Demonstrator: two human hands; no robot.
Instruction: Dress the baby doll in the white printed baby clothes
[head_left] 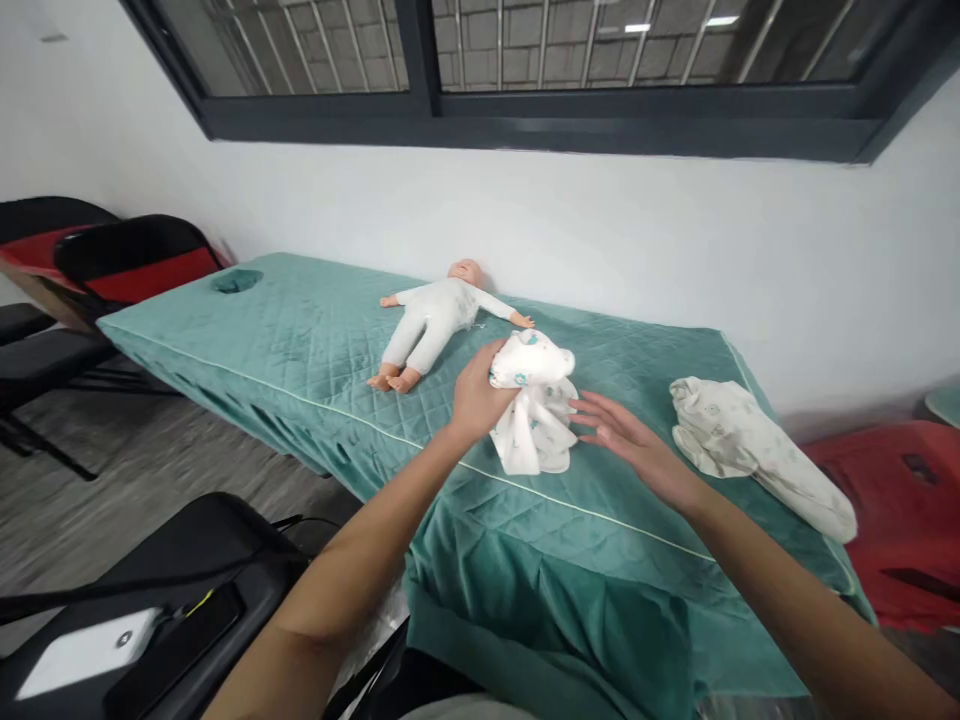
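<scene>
Cloth (534, 430) bunches in left hand (478, 395), clamped on it — right hand (622, 435), fingers apart, beside it.

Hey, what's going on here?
A person's left hand grips a bunched white cloth with a printed pattern. The right hand is open beside it; whether it touches is hard to tell. A doll lies face up on the green-covered bed, and another patterned cloth lies off to the right.
</scene>
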